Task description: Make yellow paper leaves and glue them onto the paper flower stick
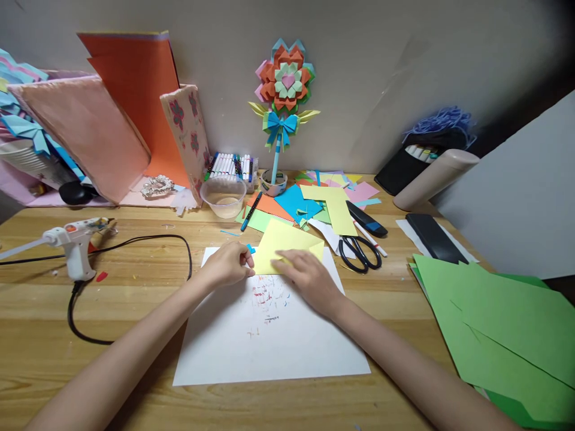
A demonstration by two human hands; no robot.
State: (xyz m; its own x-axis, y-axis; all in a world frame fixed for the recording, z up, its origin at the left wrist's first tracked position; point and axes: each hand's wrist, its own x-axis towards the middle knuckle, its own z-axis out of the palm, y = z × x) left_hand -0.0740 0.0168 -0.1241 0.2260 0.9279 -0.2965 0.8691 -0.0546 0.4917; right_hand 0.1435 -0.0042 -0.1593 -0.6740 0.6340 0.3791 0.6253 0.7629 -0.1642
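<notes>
A folded sheet of yellow paper (287,236) lies at the far edge of a white sheet (269,353) marked with coloured streaks. At its near left corner, my left hand (230,263) is closed, with thumb and fingertips pinching the paper's edge. My right hand (309,278) lies across the near edge, fingers stretched out over the yellow surface and slightly blurred. A small blue scrap (250,249) shows just beyond my left fingers. Part of the fold is hidden under my right hand.
A glue gun (76,245) and its black cord lie on the left. Black-handled scissors (359,251) rest among coloured paper scraps. Behind stand a clear plastic bowl (223,197), markers (231,166) and a paper flower (287,81). Green sheets (503,323) cover the right.
</notes>
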